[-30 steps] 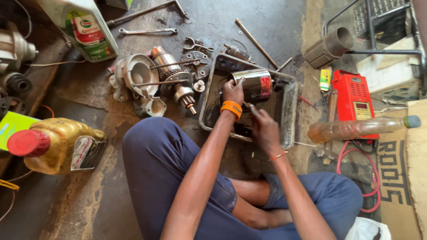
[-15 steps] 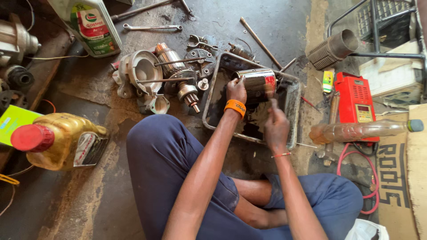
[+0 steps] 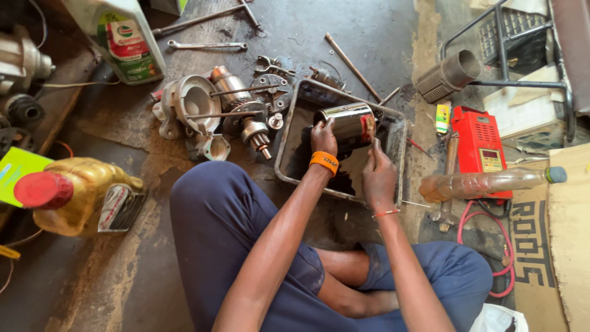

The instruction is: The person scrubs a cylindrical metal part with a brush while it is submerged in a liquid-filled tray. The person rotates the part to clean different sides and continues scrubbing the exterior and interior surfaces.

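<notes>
The person sits cross-legged on the oily floor (image 3: 344,37), both hands over a dirty rectangular metal tray (image 3: 402,147). The left hand (image 3: 322,136), with an orange wristband, grips the near end of a dark metal cylinder (image 3: 350,122) that has a red label at its far end; the cylinder lies on its side, held above the tray's far half. The right hand (image 3: 378,175) is closed around a thin tool whose tip rises beside the cylinder's labelled end; what kind of tool it is cannot be told.

Compared with a second ago, the right hand has moved up and to the right, from just below the left wrist to the cylinder's red end. The left hand keeps the same grip, and the cylinder has stayed above the tray.

Left of the tray lie a disassembled motor housing (image 3: 187,101) and an armature with a geared shaft (image 3: 249,120). A golden oil jug with a red cap (image 3: 80,193) stands near the left knee, and a red meter box (image 3: 479,144) and a clear plastic bottle (image 3: 485,181) lie to the right.
</notes>
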